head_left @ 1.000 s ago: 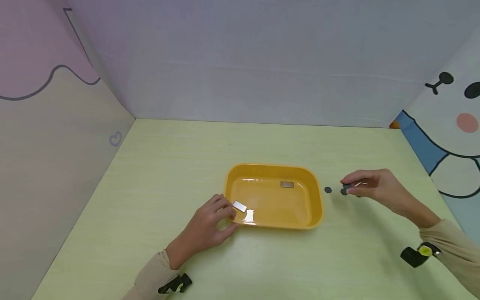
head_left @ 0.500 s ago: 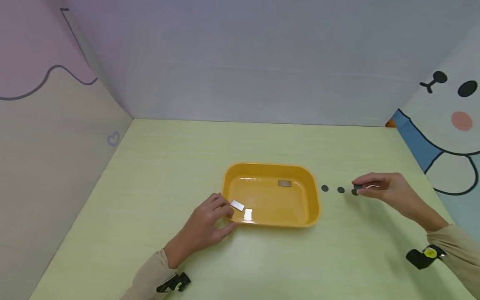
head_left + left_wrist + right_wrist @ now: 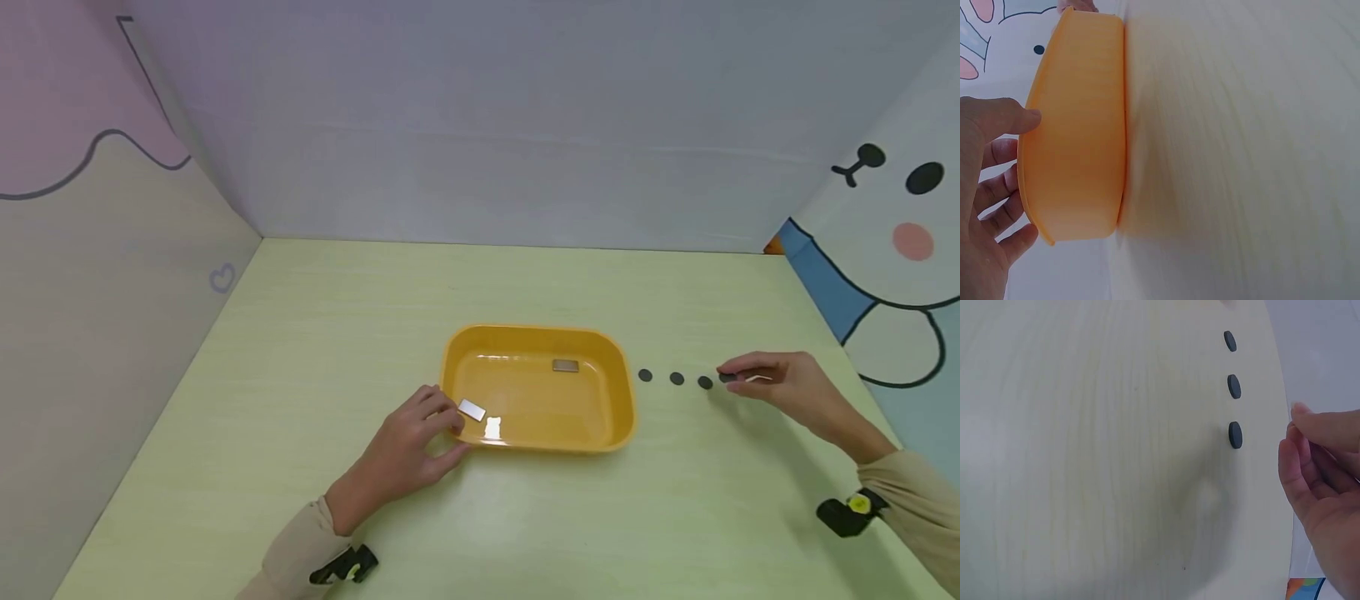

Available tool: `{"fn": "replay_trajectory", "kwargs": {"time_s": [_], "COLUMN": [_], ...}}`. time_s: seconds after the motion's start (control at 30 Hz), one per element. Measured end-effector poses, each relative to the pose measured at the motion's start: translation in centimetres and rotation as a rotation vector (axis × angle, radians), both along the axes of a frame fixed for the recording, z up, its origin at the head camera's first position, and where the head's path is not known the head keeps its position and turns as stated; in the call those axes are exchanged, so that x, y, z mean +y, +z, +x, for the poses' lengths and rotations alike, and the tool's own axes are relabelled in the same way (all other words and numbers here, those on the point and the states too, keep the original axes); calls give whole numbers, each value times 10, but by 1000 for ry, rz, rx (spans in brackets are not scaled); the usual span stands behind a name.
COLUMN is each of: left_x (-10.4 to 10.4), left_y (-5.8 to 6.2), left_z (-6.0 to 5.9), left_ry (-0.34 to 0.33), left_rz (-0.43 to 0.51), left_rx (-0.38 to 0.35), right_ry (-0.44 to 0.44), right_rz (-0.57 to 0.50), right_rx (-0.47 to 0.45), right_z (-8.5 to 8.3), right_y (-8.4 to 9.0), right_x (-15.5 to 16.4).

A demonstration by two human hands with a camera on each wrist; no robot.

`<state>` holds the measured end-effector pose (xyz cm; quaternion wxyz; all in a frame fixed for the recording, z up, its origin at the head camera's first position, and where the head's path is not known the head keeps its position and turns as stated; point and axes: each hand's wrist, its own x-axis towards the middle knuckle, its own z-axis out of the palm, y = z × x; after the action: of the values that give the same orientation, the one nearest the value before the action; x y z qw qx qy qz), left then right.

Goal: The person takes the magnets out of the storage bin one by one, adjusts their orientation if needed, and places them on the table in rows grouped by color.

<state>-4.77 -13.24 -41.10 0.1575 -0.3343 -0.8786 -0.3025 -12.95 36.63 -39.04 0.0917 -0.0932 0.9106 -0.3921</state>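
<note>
Dark disc [image 3: 727, 377] sits pinched in the right hand [image 3: 792, 392].

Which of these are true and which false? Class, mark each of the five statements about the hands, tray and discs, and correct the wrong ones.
1. The left hand grips the rim of the yellow tray. True.
2. The right hand pinches a dark disc. True.
3. Six loose discs lie beside the yellow tray. False: there are three, in a row.
4. Two small rectangular pieces lie inside the yellow tray. True.
5. The yellow tray is upside down. False: its open side faces up.
</note>
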Motion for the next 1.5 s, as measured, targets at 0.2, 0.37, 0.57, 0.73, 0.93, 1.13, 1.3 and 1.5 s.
{"fn": "replay_trajectory", "kwargs": {"time_s": [0.2,0.37,0.57,0.73,0.93,1.13,1.3,1.5], "left_x": [-1,0,0,0,0,0,-1,-1], "left_y": [-1,-2,-2,-2,-2,-2,-1,0], "left_z": [1,1,0,0,1,2,1,0], "left_ry": [-2,-10,-23,-32,-31,-29,-24,-20], "left_rz": [4,-6,-15,-8,-2,4,3,1], "left_rx": [5,8,19,31,31,33,26,17], "right_ry": [8,18,41,47,47,48,46,39], "right_rz": [94,140,185,227,255,278,346,365], "right_rx": [55,110,165,184,230,326,395,418], "right_z": [-2,0,2,5,6,5,2,0], "right_y": [-10,-21,-29,-32,-33,-34,-35,-37], "right_x": [9,19,24,23,20,21,16,9]}}
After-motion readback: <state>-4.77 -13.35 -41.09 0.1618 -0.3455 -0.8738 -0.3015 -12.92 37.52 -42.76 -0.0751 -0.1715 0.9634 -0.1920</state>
